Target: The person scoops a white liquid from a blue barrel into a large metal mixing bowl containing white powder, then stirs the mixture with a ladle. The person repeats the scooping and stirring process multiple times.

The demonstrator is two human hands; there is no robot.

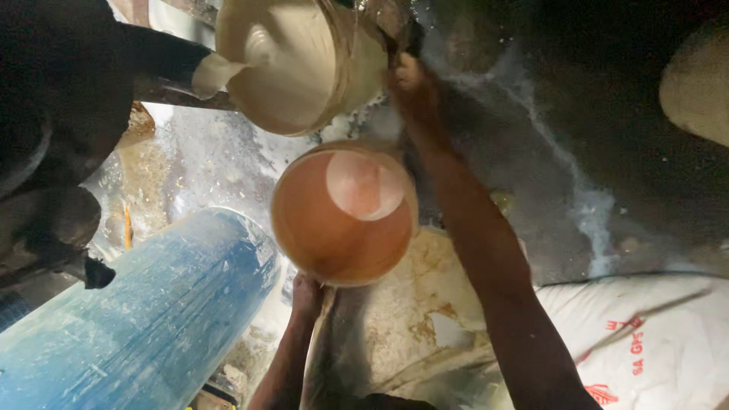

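Head view: the left hand [307, 294] grips the near rim of the round orange plastic bucket [343, 212]; the right hand [406, 76] clutches the tilted cream-coated bucket [292, 64] above it. Thick cream slurry could overshoot the orange bucket and splash outside.
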